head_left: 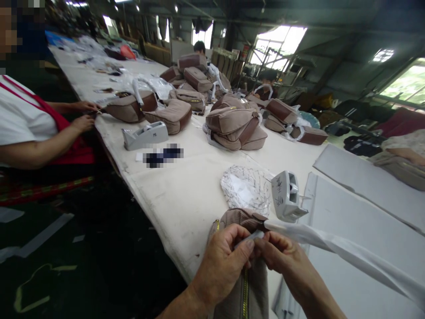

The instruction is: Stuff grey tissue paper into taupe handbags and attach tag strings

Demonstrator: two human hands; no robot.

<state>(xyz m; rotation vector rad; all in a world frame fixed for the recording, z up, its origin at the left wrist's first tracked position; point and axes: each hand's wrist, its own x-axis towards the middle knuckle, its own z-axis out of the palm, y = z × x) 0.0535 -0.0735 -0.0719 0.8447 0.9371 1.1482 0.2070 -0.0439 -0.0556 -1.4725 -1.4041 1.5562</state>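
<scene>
A taupe bag with gold zippers lies below my hands at the near table edge. A long strap wrapped in white film runs from the bag's brown tab off to the right. My left hand pinches a small white strip between thumb and forefinger, close to the tab. My right hand is closed at the same spot, its fingertips meeting the left ones. What the right fingertips grip looks like the same white strip, partly hidden by the fingers. Just beyond stands a grey tape dispenser, beside crumpled printed paper.
Several taupe and brown bags are piled along the white table. Another tape dispenser stands farther left. Grey boards lie at right. A co-worker in a red apron works at the left edge.
</scene>
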